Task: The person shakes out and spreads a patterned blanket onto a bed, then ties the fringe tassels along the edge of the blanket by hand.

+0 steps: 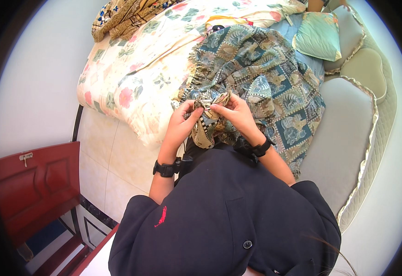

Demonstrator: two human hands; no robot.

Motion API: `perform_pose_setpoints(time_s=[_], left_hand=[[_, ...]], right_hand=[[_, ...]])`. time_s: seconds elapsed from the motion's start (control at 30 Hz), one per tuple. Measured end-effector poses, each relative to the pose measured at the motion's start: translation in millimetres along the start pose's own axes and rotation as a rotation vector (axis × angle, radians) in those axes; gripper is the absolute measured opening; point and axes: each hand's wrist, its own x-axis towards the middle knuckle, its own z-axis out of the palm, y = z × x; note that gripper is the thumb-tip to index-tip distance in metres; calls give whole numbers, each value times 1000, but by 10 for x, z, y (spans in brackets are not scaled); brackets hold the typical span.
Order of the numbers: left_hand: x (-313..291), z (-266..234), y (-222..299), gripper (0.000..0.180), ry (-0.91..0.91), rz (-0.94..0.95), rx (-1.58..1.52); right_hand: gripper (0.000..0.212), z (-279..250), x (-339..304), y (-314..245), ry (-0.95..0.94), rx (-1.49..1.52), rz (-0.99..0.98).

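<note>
A teal and beige patchwork blanket [265, 73] with a fringed edge lies spread over the bed. My left hand [182, 120] and my right hand [235, 112] both pinch a bunched-up part of its near edge, close together, thumbs on top. Each wrist wears a black band. The gathered fabric hangs down between my hands toward my dark shirt.
A floral quilt [132, 69] covers the bed's left part, with a crumpled patterned cloth [122, 16] at its far end. A green cushion [318, 34] and a padded grey headboard [348, 133] lie on the right. A red wooden door [35, 184] stands at the lower left by tiled floor.
</note>
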Motion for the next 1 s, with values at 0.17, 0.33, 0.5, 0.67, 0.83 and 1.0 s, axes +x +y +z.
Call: perform_pose_setpoints(time_s=[0.17, 0.33, 0.5, 0.67, 0.83, 1.0], left_hand=[[30, 49, 12, 17, 94, -22, -89], [14, 60, 12, 19, 136, -24, -69], [-46, 50, 27, 21, 146, -60, -99], [-45, 52, 34, 43, 188, -46, -58], [-38, 79, 124, 42, 110, -59, -111], [-26, 94, 122, 46, 130, -59, -81]], right_hand=[[21, -15, 16, 13, -33, 28, 122], [20, 16, 41, 86, -90, 18, 93], [16, 17, 10, 138, -103, -12, 53], [14, 20, -9, 134, -100, 51, 20], [12, -13, -46, 110, -159, 13, 35], [17, -39, -96, 38, -166, 18, 9]])
